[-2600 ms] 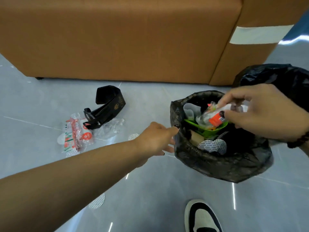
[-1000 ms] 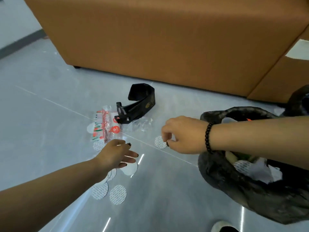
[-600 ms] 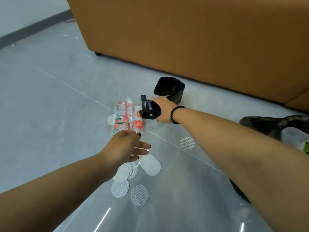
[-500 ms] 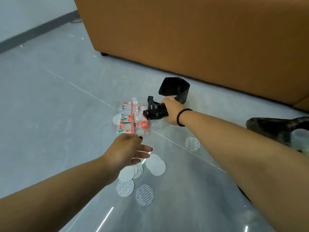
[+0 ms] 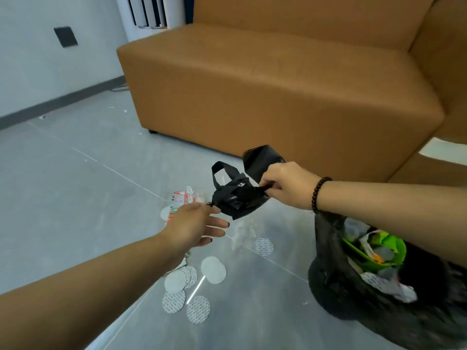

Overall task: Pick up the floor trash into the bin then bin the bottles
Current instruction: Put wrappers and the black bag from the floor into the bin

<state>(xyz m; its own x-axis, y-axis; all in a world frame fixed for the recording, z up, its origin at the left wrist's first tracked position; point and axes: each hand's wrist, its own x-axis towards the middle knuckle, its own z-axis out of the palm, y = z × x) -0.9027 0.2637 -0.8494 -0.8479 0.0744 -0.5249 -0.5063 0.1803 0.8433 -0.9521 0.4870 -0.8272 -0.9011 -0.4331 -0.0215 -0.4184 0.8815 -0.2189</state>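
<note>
The floor (image 5: 75,188) is grey tile, smooth and glossy. The sofa (image 5: 278,92) looks like matt tan leather. The black packaging (image 5: 235,195) looks like shiny folded plastic. The bin bag (image 5: 328,281) is thin black plastic. The round pads (image 5: 213,270) look like matt white paper.

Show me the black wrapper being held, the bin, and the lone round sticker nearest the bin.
black wrapper (image 5: 236,198): head view, on its crumpled middle, left of the right hand.
bin (image 5: 326,251): head view, on the black liner's left wall.
round sticker (image 5: 264,247): head view, on its patterned centre.
</note>
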